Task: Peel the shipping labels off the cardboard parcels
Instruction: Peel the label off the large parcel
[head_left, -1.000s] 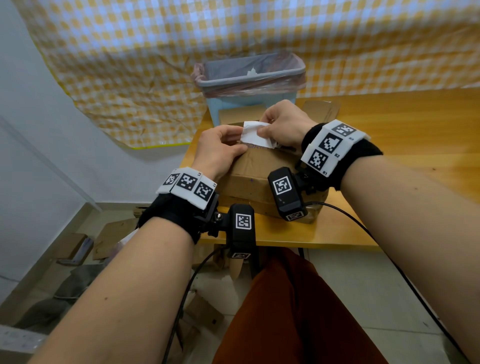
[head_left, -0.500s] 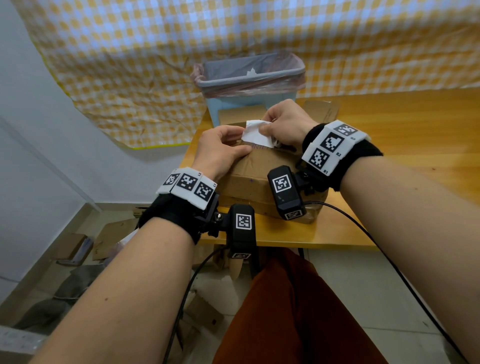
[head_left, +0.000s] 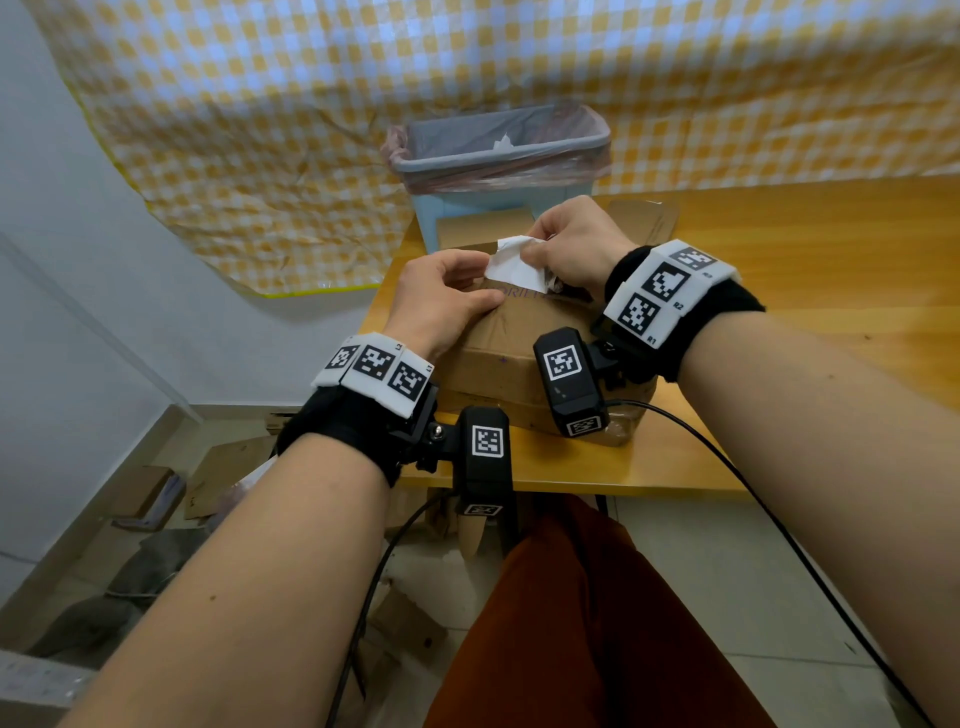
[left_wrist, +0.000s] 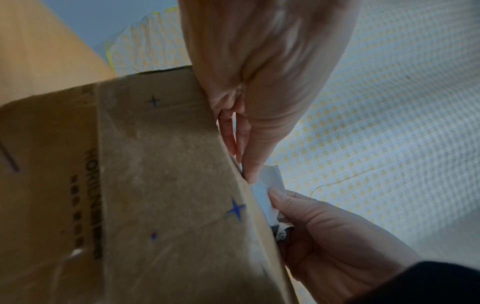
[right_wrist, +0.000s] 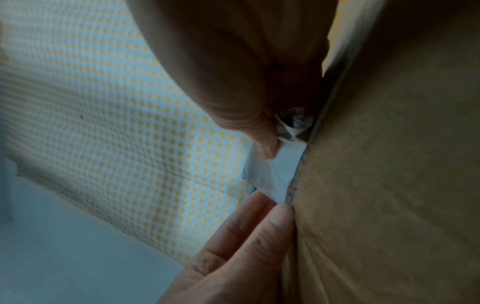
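A brown cardboard parcel lies on the wooden table near its left front corner. A white shipping label stands partly peeled up from the parcel's top. My right hand pinches the label's loose, crumpled end between thumb and fingers. My left hand lies on the parcel with straight fingers pressing beside the label's stuck edge. In the left wrist view the left fingertips touch the parcel just above the label. The right wrist view shows the thumb on the label.
A blue bin lined with a pink bag stands right behind the parcel, holding a white scrap. More cardboard lies behind my right hand. Cardboard scraps litter the floor to the left. A checked cloth hangs on the wall.
My right hand has pulled the label a little farther up and back off the parcel, and the label has crumpled more. The left hand keeps pressing in the same place.
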